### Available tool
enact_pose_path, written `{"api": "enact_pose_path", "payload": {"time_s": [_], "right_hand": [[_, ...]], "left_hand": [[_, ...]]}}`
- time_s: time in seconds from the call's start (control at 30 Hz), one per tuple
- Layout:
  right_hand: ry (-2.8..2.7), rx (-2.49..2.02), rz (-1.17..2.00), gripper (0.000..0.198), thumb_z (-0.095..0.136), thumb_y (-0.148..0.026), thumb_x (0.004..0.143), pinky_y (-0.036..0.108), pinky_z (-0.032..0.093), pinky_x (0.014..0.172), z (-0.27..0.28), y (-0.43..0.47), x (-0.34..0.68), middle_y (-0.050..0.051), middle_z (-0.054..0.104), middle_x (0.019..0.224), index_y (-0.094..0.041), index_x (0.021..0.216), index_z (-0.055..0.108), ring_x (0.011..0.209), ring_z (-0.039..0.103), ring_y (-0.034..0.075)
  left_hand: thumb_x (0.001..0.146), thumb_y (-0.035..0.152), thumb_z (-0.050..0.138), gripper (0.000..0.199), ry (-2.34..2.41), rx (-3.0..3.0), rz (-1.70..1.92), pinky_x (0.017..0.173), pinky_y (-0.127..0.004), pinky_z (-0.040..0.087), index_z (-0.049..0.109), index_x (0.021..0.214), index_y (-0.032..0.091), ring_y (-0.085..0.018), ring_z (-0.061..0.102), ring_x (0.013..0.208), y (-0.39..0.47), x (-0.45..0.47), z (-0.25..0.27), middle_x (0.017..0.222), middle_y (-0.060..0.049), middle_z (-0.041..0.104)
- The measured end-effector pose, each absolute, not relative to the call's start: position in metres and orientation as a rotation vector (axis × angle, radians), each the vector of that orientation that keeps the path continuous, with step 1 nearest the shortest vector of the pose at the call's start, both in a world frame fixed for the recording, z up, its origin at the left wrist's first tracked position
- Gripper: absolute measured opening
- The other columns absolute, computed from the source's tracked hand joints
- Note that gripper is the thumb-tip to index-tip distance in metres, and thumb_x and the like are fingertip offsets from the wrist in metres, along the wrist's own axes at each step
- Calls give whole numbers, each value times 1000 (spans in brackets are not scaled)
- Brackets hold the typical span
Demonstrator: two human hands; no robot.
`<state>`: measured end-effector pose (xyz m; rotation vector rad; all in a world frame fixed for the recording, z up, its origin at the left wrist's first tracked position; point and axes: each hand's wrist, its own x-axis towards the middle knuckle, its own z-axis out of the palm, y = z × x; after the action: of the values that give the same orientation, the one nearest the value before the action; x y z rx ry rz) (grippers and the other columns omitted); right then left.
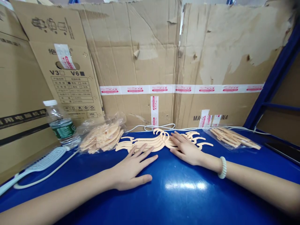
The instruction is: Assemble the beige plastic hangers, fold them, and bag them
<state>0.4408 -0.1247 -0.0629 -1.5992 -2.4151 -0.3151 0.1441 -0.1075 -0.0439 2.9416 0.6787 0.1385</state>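
Note:
Several beige clothes hangers [150,142] lie overlapped on the blue table, their hooks bunched together at the middle. My left hand [132,170] is flat with fingers spread, its fingertips over the near left arms of the hangers and its thumb out over bare table. On the other side, my right hand [186,148] rests palm down across the right arms, fingers stretched and covering part of them. Neither hand is closed round a hanger. A pale coiled band circles my right wrist.
Clear bags of beige pieces, one heaped [103,137] and one flatter [234,137], flank the hangers. At left are a water bottle [61,125] and a pale blue hairbrush [47,161]. Cardboard [140,62] walls the back, a white cable [161,126] along its foot. A dark flat device [284,151] lies far right.

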Motion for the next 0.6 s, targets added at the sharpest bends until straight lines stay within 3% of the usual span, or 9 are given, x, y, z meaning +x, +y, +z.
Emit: {"api": "enact_pose_path", "payload": {"time_s": [0.1,0.23,0.4,0.6], "right_hand": [[-2467,-1481,-436,55,48,-36,95,57,21,117,-54,-140,439,18,42,149,-8,141,46,143,27,34],[-2501,-1333,-568,39,46,-20,94,56,39,106,-53,-167,436,19,57,134,-11,131,56,130,46,34],[-2530,-1281,-321,31,36,-16,100,43,52,87,-60,-178,438,14,65,115,-15,118,61,105,60,25],[-2419,-1239,-155,25,42,-17,98,41,51,83,-64,-173,447,13,64,105,-15,111,64,96,57,25]], "left_hand": [[99,52,40,59,713,3012,97,115,-63,14,32,150,24,-38,17,146,-119,142,-42,158,-12,23],[101,31,42,50,592,3019,165,118,-57,18,36,149,23,-33,29,143,-137,134,-42,155,-10,34],[95,21,48,52,577,2853,348,112,-52,36,41,146,28,-32,45,135,-144,128,-52,148,-7,47],[97,22,45,51,577,2875,390,112,-52,38,40,147,28,-29,43,136,-139,128,-59,147,-5,48]]}}
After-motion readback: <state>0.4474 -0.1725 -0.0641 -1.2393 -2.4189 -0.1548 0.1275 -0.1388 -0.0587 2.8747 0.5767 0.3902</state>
